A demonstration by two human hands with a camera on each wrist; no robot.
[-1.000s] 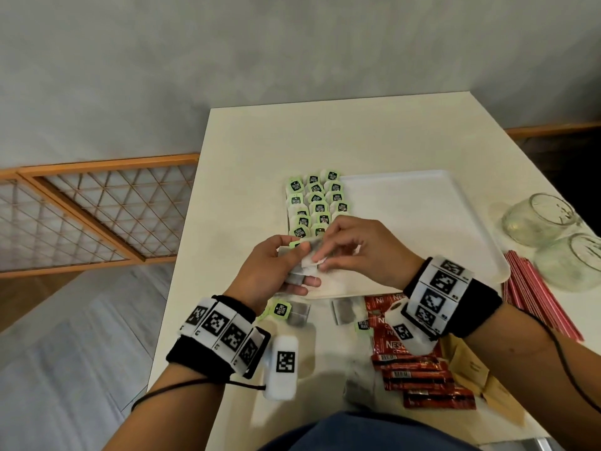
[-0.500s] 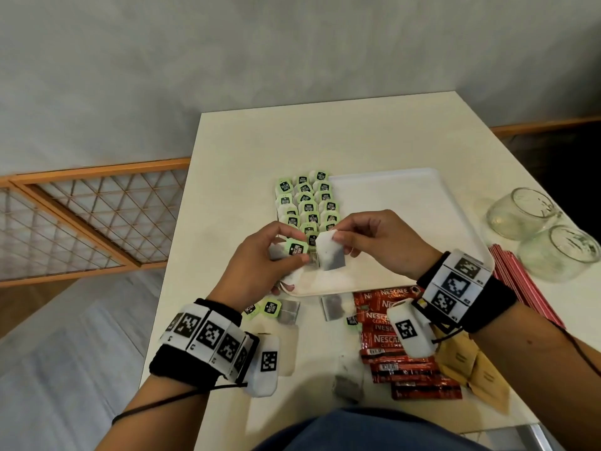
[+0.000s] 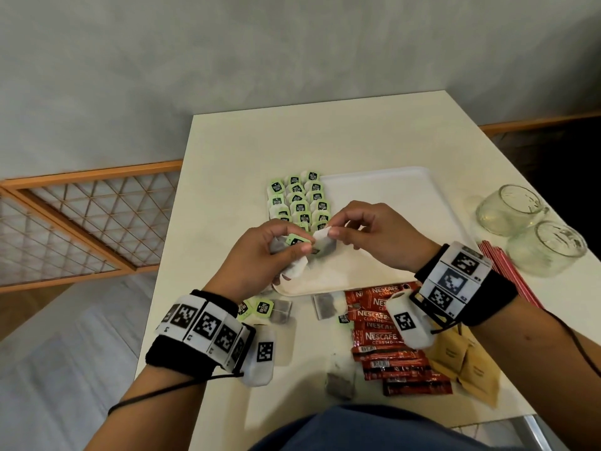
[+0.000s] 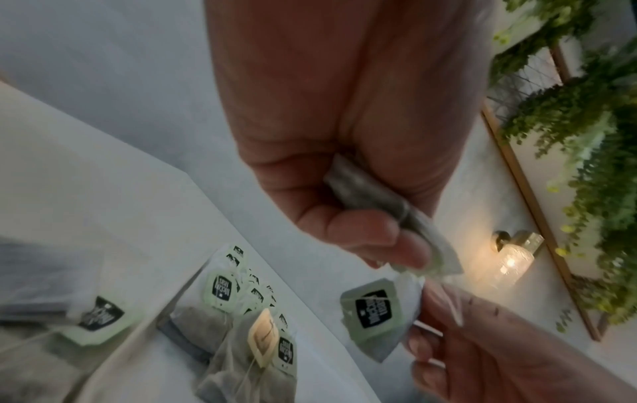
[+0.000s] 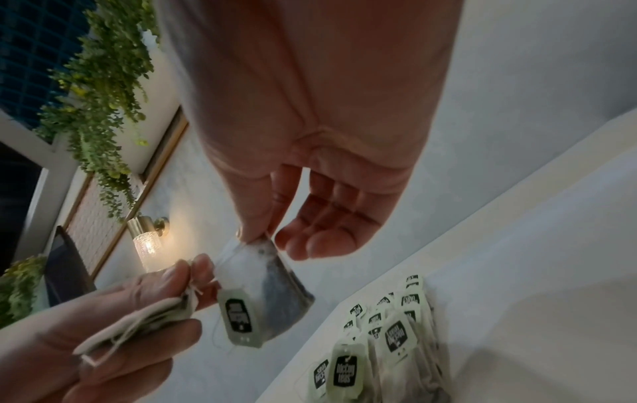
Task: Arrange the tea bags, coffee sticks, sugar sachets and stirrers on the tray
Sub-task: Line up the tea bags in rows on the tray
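Note:
My left hand [image 3: 294, 247] grips a small bunch of tea bags [image 4: 379, 201] over the near left corner of the white tray [image 3: 400, 203]. My right hand [image 3: 333, 234] pinches one tea bag [image 5: 272, 294] by its top corner; its green tag [image 4: 375, 310] hangs beside the left fingers. Several green-tagged tea bags [image 3: 299, 200] lie in rows along the tray's left side. Red coffee sticks [image 3: 383, 323] and brown sugar sachets [image 3: 465, 362] lie on the table in front of the tray. Red stirrers [image 3: 507, 271] lie to the right.
Two glass jars [image 3: 507, 209] [image 3: 549, 249] lie on their sides at the table's right edge, beyond the stirrers. Loose tea bags [image 3: 279, 310] [image 3: 340, 379] lie on the table near its front edge. An orange lattice railing [image 3: 81, 222] stands left of the table.
The right hand has drawn one tea bag out of the bunch in the left hand and now holds it by its top. Both hands stay over the tray's near left corner.

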